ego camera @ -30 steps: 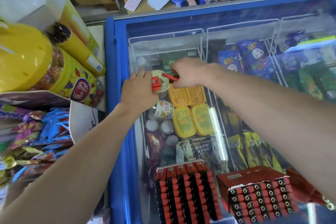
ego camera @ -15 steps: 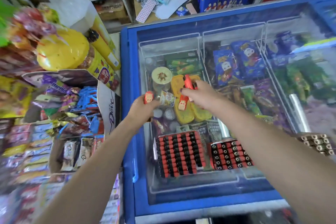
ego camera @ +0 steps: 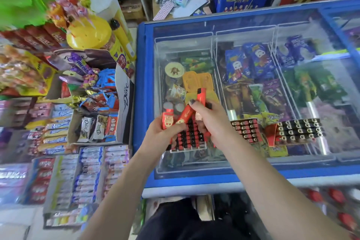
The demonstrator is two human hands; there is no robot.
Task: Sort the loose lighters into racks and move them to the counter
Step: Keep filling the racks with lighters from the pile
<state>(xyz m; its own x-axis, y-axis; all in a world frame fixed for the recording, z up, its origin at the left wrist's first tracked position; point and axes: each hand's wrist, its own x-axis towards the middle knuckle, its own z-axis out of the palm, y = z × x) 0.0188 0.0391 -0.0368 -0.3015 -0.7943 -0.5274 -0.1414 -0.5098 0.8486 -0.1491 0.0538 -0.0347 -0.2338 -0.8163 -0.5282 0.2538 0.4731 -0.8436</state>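
Note:
My left hand (ego camera: 160,137) grips a red lighter (ego camera: 168,121) with a printed figure on it. My right hand (ego camera: 212,121) holds two more red lighters: one lighter (ego camera: 201,95) stands upright above the fingers, the other lighter (ego camera: 184,116) slants down toward my left hand. Both hands hover over a rack of red and black lighters (ego camera: 189,138) lying on the freezer's glass lid (ego camera: 243,163). To the right lie a second rack (ego camera: 245,130) and a third rack (ego camera: 298,130), both filled.
The blue chest freezer (ego camera: 140,103) holds ice creams under sliding glass. A candy and chocolate display (ego camera: 93,122) fills the left, with a yellow lollipop tub (ego camera: 88,34) behind. Shelves and a blue carton (ego camera: 242,2) stand beyond the freezer.
Both hands have drawn back from the far part of the freezer lid toward the nearest rack, carrying the lighters. The camera view has pulled back and shifted left.

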